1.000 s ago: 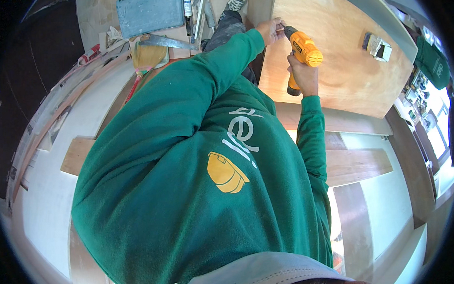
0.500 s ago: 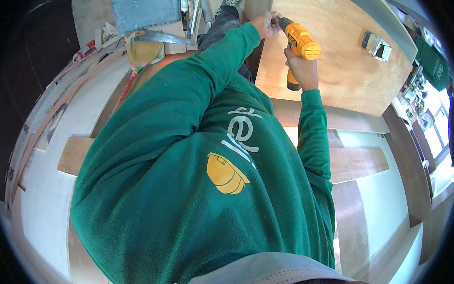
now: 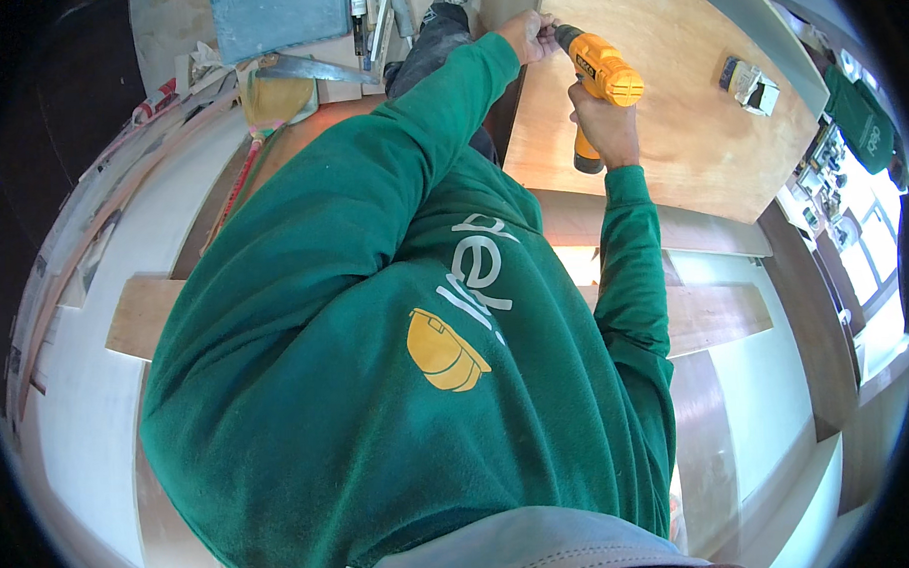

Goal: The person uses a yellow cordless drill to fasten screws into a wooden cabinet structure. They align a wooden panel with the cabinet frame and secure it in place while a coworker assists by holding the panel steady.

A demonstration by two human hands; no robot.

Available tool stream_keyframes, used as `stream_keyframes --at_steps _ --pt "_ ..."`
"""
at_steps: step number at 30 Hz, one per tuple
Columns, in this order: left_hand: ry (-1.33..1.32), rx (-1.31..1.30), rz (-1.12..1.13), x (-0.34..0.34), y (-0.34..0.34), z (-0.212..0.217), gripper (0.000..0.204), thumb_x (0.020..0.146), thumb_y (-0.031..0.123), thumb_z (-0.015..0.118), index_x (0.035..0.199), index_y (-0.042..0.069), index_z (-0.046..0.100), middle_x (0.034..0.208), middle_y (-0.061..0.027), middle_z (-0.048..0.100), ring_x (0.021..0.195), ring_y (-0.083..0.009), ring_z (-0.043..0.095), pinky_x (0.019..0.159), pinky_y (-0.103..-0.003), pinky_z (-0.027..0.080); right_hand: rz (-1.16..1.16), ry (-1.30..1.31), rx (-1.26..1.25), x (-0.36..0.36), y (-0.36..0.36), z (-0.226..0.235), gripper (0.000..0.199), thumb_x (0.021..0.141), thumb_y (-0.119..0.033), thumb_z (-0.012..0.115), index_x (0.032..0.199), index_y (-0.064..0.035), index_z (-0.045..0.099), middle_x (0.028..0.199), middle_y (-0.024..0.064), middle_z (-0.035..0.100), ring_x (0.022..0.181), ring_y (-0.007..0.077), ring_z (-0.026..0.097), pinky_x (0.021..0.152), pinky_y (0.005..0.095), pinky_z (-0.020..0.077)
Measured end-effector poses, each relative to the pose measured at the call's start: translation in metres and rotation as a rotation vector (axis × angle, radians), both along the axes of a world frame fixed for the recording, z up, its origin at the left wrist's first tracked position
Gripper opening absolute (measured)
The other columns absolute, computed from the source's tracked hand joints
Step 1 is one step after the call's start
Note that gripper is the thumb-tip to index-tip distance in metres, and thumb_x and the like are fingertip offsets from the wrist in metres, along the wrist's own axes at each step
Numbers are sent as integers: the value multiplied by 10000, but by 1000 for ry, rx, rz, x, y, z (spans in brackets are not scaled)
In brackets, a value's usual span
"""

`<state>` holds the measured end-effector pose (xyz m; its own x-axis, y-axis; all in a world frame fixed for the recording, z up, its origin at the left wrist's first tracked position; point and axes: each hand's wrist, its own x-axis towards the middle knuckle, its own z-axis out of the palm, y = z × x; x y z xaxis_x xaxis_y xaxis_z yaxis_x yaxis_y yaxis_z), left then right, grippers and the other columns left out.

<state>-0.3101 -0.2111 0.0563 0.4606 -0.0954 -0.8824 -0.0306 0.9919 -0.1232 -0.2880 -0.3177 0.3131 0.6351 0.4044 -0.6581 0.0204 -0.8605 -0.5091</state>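
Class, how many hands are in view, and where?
2: the left hand by the front end of the yellow drill, the right hand gripping it. Others may be hidden.

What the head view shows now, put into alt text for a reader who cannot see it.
The person's right hand grips a yellow drill, with the left hand close to its front end and a wooden panel behind it. A small box lies on the panel; a handsaw and a broom are farther left.

A dark surface [image 3: 59,148] fills the far left; pale floor [image 3: 166,39] shows at upper left; wooden planks [image 3: 135,317] lie across white panels [image 3: 84,427] on both sides; a window [image 3: 879,249] glows bright white at far right.
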Motion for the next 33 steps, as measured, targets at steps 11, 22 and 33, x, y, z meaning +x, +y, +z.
stream_keyframes --at_steps 11,22,33 --pt "52 7 0 4 0 13 137 1072 121 601 1120 9 663 1057 -103 700 953 -242 716 917 -405 636 8 -28 -24 -1 -3 -10 289 871 -206 665 1070 1 704 808 124 728 742 250 728 724 397 577" --pt "-87 174 -199 -20 0 27 315 1054 312 619 1162 17 642 1149 -135 706 999 -237 713 914 -365 622 10 -34 0 6 -12 -21 293 881 -210 671 1082 1 706 826 128 727 745 247 714 730 394 569" --pt "218 1362 -513 -56 -68 24 730 981 356 698 1548 -45 471 1499 -309 555 1395 -446 541 1180 -474 427 -47 100 -13 7 -8 -18 321 897 -158 701 1176 -6 657 904 62 695 679 167 682 650 340 568"
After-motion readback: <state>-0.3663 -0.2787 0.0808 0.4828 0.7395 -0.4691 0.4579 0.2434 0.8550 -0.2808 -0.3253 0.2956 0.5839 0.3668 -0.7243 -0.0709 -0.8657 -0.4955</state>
